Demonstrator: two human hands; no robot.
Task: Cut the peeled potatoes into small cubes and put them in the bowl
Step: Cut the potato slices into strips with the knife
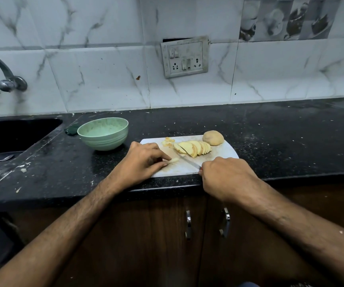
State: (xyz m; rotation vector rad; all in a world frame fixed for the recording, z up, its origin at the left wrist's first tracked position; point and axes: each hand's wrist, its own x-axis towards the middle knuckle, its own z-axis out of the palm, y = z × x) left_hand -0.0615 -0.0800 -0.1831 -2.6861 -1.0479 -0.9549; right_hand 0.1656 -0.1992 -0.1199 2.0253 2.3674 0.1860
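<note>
A thin pale-yellow strip of potato (172, 160) lies on the white plastic cutting board (227, 152), pinned under the curled fingertips of the left hand (144, 160). Just beside it runs the narrow steel blade of a knife (188, 161), its handle hidden inside the right hand (227, 177), which grips it tightly. Behind the blade sits a fanned row of yellow potato slices (194, 147), with a few small cubes (168, 141) to their left and a whole round peeled potato (213, 137) to their right. A pale green ribbed bowl (103, 133) stands on the black speckled counter (280, 137), near the board's left end.
</note>
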